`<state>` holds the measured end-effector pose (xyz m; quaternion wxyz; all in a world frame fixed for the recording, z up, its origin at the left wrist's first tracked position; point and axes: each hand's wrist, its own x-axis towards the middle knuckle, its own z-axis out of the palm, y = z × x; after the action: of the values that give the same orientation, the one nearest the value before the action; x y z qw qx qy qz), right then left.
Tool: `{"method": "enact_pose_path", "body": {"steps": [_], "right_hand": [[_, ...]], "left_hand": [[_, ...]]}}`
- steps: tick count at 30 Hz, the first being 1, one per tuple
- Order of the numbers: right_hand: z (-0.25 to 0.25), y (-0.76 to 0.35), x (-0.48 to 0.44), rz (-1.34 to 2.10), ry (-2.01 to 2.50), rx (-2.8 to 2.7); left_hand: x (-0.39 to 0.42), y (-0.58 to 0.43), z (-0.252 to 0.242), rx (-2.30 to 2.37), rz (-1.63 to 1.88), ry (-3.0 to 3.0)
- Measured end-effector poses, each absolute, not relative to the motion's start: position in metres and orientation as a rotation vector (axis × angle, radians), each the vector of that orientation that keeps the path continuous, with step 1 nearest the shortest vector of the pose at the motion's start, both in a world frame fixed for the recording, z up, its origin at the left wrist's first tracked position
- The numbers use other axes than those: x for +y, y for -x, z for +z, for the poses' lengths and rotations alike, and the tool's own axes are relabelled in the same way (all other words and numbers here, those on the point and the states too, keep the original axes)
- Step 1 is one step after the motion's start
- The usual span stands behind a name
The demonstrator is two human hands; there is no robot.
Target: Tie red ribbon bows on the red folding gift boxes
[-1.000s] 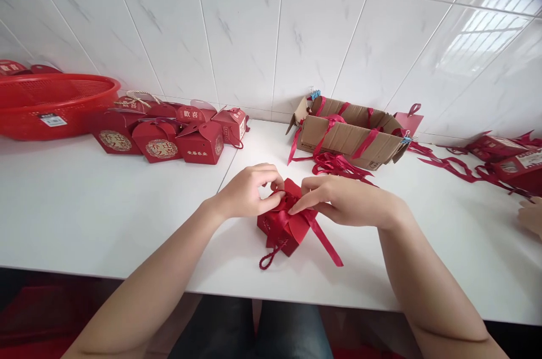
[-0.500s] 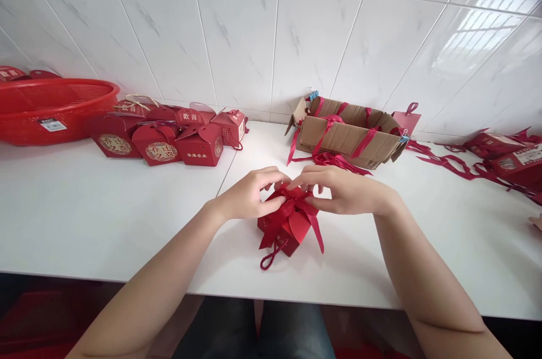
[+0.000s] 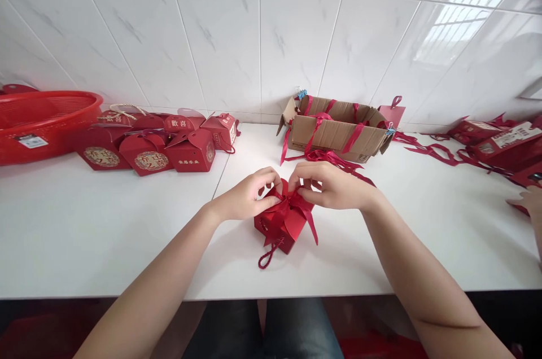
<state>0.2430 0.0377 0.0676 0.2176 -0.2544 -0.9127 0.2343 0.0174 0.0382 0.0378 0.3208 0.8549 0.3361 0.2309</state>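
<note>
A small red gift box (image 3: 292, 227) sits on the white table in front of me, its top flaps folded together. Across its top is a tied red ribbon (image 3: 277, 220), with tails hanging down the sides. My left hand (image 3: 249, 195) pinches the ribbon's bow on the left, thumb and fingers closing on it. From the other side my right hand (image 3: 328, 187) pinches the bow's right part. A twisted red cord loop (image 3: 266, 257) lies on the table at the box's near corner.
Several finished red boxes (image 3: 148, 153) stand at left beside a red plastic basket (image 3: 46, 122). A cardboard box (image 3: 339, 136) draped with red ribbons is at the back. At right, another person's hand (image 3: 531, 201) is near more red boxes (image 3: 503, 141).
My fingers have closed in on the bow from both sides, while the gift box stays nearly in place. The view has shifted slightly, and another person's hand shows more at the right edge.
</note>
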Motion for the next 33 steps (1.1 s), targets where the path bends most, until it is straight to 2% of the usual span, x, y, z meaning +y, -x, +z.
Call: {"method": "enact_pose_path", "body": {"steps": [5,9,20,26,33], "right_hand": [[0.041,-0.244,0.033,0.669,0.697,-2.342],[0.025,-0.239,0.031,0.587,0.661,-2.168],[0.005,-0.235,0.026,0.356,0.599,-2.063],[0.005,-0.231,0.022,0.276,0.813,-2.047],[0.003,-0.231,0.022,0.221,0.861,-1.984]], "left_hand": [[0.042,-0.02,0.043,0.928,0.456,-2.299],[0.041,-0.024,0.051,0.915,0.489,-2.428],[0.033,-0.027,0.032,0.864,0.942,-2.536],[0.032,-0.027,0.031,0.926,0.839,-2.369],[0.032,-0.023,0.034,0.85,0.755,-2.285]]}}
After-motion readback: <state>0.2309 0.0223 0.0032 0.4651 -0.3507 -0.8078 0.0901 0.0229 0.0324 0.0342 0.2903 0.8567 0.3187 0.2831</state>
